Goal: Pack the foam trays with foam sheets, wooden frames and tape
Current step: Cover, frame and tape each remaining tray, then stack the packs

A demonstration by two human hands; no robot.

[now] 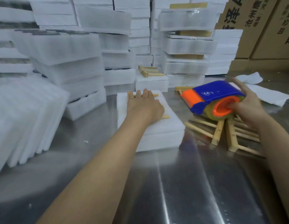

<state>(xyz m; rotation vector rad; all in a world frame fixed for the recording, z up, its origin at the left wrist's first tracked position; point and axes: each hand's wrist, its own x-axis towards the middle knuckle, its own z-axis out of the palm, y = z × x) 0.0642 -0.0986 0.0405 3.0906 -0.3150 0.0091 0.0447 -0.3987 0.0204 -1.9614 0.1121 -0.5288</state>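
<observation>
Your steel tabletop [181, 183] carries stacks of foam trays [67, 50] at the back and foam sheets [22, 120] leaning at your left. One foam tray [163, 131] lies in the middle with a wooden frame [165, 117] on top. Your left hand [143, 105] presses flat on that frame, fingers straight. Over a pile of wooden frames [221, 131] at right, your right hand [250, 109] grips the blue-and-orange tape dispenser [216, 97], thumb in its core.

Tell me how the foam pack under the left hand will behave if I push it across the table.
Probably light: the foam pack looks like stacked white foam, so it should slide easily on the shiny metal table. The wooden frame on top shows no tape, so it may shift unless the left hand presses it.
</observation>
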